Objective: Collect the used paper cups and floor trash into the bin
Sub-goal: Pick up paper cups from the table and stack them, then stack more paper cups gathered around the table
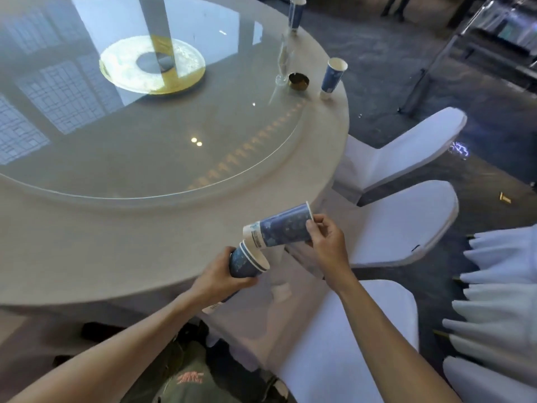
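My left hand grips a small stack of blue paper cups, their mouths turned up and to the right. My right hand holds another blue paper cup on its side by the rim, its base end just above the stack's mouth. Both sit over the near edge of the round table. Two more blue cups stand on the table's far right edge: one near the ashtray, one farther back. A small scrap of litter lies on the floor at right. No bin is in view.
A glass turntable covers the table's middle. A dark ashtray and a clear glass holder stand by the far cups. White-covered chairs crowd the table's right side, with more draped white covers at far right.
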`<state>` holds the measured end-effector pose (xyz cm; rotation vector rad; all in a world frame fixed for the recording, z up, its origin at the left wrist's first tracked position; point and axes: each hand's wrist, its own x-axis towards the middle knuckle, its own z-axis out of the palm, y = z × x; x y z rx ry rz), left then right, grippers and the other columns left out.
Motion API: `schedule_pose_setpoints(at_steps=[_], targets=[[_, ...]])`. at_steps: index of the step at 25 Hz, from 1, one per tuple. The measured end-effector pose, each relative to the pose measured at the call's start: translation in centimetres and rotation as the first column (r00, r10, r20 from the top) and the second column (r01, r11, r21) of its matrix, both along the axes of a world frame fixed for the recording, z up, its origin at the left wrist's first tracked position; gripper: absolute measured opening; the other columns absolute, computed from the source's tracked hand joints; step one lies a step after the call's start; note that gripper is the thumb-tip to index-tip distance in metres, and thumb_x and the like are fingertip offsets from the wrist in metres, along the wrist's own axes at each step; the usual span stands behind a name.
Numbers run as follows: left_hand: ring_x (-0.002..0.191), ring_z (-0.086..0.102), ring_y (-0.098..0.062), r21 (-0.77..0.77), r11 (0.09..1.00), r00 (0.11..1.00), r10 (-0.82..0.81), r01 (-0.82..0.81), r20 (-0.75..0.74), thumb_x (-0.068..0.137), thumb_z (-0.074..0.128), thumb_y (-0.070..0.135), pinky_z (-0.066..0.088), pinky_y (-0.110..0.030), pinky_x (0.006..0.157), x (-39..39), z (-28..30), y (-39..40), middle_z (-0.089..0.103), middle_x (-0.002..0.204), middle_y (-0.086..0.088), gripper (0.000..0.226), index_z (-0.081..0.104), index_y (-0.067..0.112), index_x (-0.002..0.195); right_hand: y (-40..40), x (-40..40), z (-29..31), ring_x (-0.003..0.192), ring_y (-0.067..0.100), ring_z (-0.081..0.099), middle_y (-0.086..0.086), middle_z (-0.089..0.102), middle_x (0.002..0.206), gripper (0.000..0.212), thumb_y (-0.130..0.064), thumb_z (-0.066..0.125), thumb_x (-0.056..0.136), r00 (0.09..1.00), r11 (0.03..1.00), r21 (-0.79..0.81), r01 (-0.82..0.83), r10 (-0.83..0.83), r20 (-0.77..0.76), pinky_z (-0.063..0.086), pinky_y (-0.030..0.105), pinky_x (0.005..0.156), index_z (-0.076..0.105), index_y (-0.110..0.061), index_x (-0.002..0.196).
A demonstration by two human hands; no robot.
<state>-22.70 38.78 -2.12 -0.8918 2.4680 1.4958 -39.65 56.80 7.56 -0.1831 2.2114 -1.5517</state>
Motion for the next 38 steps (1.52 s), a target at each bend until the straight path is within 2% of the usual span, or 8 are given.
schedule_pose_setpoints(at_steps=[7,10,16,22,25,29,32,38], targets=[[0.098,0.065,0.001,0.019,0.994,0.989,0.107,-0.105,-0.102,0.056,0.086,0.06,0.051,-0.02,0.075,1.7,0.8,8.4,0.065,0.113,0.016,0.079,0.048,0.044,0.123,6.8,1.8,1.1,0.081,0.009,0.062,0.004,0.066,0.086,0.01,-0.012,0.064,0.102,0.922,0.921,0.041,-0.387,0.386,0.021,0.052,0.036,0.083,0.07,-0.009,0.096],[0.103,0.061,0.001,0.01,0.997,0.99,0.075,-0.074,-0.117,0.058,0.087,0.062,0.046,-0.015,0.079,1.8,-0.2,9.6,0.06,0.118,0.014,0.082,0.05,0.043,0.129,6.7,3.0,-1.2,0.11,0.017,0.065,-0.002,0.068,0.111,0.016,-0.018,0.074,0.095,0.877,0.867,0.145,-0.477,0.481,0.007,0.052,0.047,0.102,0.074,-0.03,0.085],[0.109,0.051,-0.005,0.006,0.998,0.992,0.071,-0.07,-0.109,0.059,0.084,0.064,0.04,-0.017,0.088,1.1,-2.9,9.9,0.054,0.119,0.016,0.086,0.051,0.048,0.136,5.1,4.4,-6.1,0.152,0.006,0.026,-0.008,0.027,0.169,0.08,-0.058,0.055,0.092,0.822,0.788,0.234,-0.57,0.55,0.149,0.031,0.028,0.118,0.026,-0.035,0.163],[0.112,0.054,-0.017,0.023,0.989,0.989,0.145,-0.146,0.017,0.062,0.086,0.061,0.049,-0.037,0.097,1.6,-6.5,10.3,0.059,0.123,0.007,0.089,0.055,0.033,0.14,2.1,5.3,-10.8,0.162,0.024,0.006,0.008,0.007,0.174,0.061,-0.037,0.035,0.112,0.667,0.591,0.312,-0.744,0.628,0.402,0.017,0.05,0.13,0.016,-0.016,0.166],[0.112,0.058,-0.018,0.018,0.976,0.969,0.212,-0.216,0.124,0.063,0.088,0.058,0.049,-0.038,0.096,3.3,-9.2,11.1,0.061,0.122,0.005,0.088,0.055,0.031,0.14,1.8,5.1,-13.7,0.16,0.022,0.016,0.005,0.023,0.17,0.062,-0.051,0.035,0.11,0.552,0.534,0.21,-0.819,0.635,0.541,0.022,0.037,0.126,0.027,-0.019,0.163],[0.114,0.063,-0.015,0.099,0.921,0.916,0.354,-0.377,0.19,0.06,0.09,0.057,0.054,-0.045,0.1,5.0,-13.3,11.7,0.064,0.126,0.01,0.087,0.056,0.034,0.136,1.7,2.4,-20.4,0.156,0.028,0.03,0.009,0.029,0.17,0.072,-0.043,0.054,0.106,0.679,0.631,0.32,-0.706,0.476,0.559,0.029,0.04,0.124,0.026,-0.012,0.164],[0.118,0.063,-0.017,0.141,0.878,0.882,0.428,-0.457,0.196,0.06,0.092,0.054,0.059,-0.046,0.099,4.7,-16.4,12.0,0.06,0.129,0.01,0.091,0.054,0.034,0.14,1.9,-0.7,-27.7,0.151,0.04,0.034,0.022,0.034,0.164,0.074,-0.024,0.063,0.1,0.667,0.319,0.644,-0.695,0.621,0.412,0.032,0.044,0.121,0.026,-0.008,0.163],[0.128,0.06,-0.018,0.15,0.828,0.836,0.507,-0.54,0.209,0.068,0.094,0.045,0.057,-0.044,0.105,3.4,-22.1,14.1,0.06,0.139,0.006,0.089,0.05,0.03,0.144,2.1,-2.7,-39.9,0.161,0.042,-0.006,0.008,-0.017,0.174,0.089,-0.022,0.063,0.101,0.432,-0.091,0.762,-0.641,0.778,0.457,0.023,0.066,0.122,0.004,-0.039,0.165]])
